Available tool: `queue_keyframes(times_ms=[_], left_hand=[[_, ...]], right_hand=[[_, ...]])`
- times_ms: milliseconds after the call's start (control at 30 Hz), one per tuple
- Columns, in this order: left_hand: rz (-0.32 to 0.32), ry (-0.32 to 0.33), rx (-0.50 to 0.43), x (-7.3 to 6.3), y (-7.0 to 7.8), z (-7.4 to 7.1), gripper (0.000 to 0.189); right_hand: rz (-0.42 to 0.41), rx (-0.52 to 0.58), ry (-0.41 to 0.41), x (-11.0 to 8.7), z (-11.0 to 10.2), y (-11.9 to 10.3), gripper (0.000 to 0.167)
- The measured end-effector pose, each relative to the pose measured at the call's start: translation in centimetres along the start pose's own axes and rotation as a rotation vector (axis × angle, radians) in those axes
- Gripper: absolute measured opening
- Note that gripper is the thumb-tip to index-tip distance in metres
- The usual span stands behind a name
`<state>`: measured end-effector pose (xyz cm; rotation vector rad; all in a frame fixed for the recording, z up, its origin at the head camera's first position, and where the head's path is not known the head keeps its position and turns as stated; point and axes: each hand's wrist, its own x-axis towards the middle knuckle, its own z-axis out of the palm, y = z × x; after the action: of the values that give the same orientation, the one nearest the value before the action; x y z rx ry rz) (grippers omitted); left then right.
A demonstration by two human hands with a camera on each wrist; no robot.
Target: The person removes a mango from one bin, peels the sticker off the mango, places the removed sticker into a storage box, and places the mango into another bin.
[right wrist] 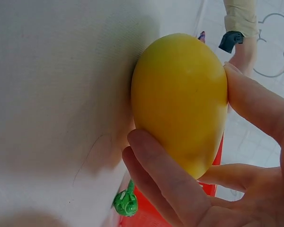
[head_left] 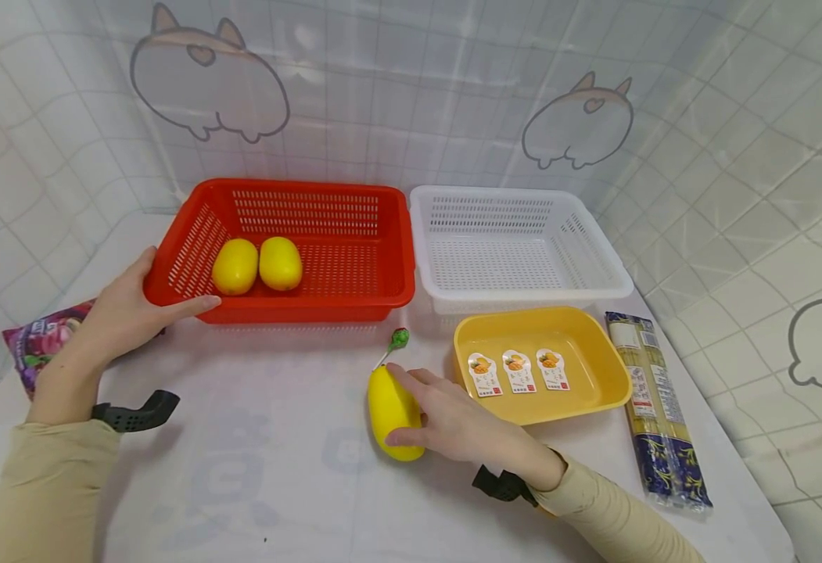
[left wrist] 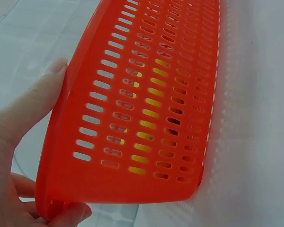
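Note:
My right hand (head_left: 453, 414) holds a smooth yellow mango (head_left: 386, 407) on the table, thumb on one side and fingers on the other. The right wrist view shows the mango (right wrist: 180, 94) up close between thumb and fingers. At the left, my left hand (head_left: 125, 313) grips the near left corner of a red perforated basket (head_left: 312, 311), thumb and fingers about its rim. Two more yellow mangoes (head_left: 235, 267) lie side by side in the basket's left part. A green-headed lollipop (head_left: 400, 338) lies just beyond the held mango.
A white perforated basket (head_left: 523, 297) stands right of the red one. Before it sits a yellow tub (head_left: 594, 352) with three mango-picture stickers (head_left: 518, 371). Packaged noodles (head_left: 653, 407) lie at the far right. A purple packet (head_left: 48, 336) is partly hidden behind my left arm.

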<state>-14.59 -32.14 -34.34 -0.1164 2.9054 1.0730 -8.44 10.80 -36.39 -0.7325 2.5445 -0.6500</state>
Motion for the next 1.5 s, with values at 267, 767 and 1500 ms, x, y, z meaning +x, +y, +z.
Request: queue_keyframes(times_ms=[267,767,1500], left_hand=[[-0.024,-0.030,0.035,-0.2,0.1,-0.2,0.116],[-0.044,-0.026,0.053,0.0,0.0,-0.2,0.123],[-0.078,-0.009,0.036,-0.2,0.3,0.1,0.120]], right_hand=[[-0.031,-0.005,0.015,-0.1,0.0,0.0,0.089],[-0.036,0.062,0.035,-0.2,-0.4,0.2,0.090],[-0.116,0.288,0.006,0.6,-3.5,-0.1,0.089]])
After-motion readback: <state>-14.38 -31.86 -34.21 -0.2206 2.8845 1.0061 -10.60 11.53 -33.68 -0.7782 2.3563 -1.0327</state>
